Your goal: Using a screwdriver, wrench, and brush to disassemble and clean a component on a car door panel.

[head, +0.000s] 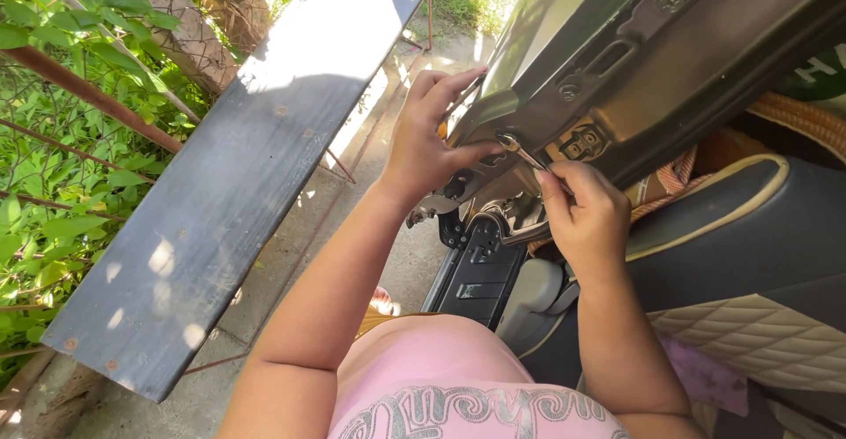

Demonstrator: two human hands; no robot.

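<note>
Left hand (423,144): pressed against the edge of the dark car door (705,60), thumb and forefinger pinched at the head of the small metal wrench (515,150), other fingers spread up along the door edge.
Right hand (582,210): closed round the wrench's shank, fingertips bunched tight near the low end.
Wrench: slim, bright steel, slanting from the door's edge hardware down into the right fist; head seated by the latch (582,144), probably on a bolt, though the thumb hides the contact.
Handling of wrench: stiff, light, smooth and apt to slip in sweaty fingers; best gripped far down the shank for leverage, with a steadying pinch at the head.
Door hardware: stamped metal plate with several screws and a dark latch opening; rigid, with hard edges near the knuckles.
Seat (758,254): black and cream quilted cover, to the right, behind the right forearm.
Door sill (476,271): black plastic step trim below both hands.
Plank (229,183): long grey board lying diagonally at left, over a rusty wire fence (88,91) and green leaves.
Ground: pale concrete, sunlit, beneath the plank.
Clothing: pink top at bottom of view.
</note>
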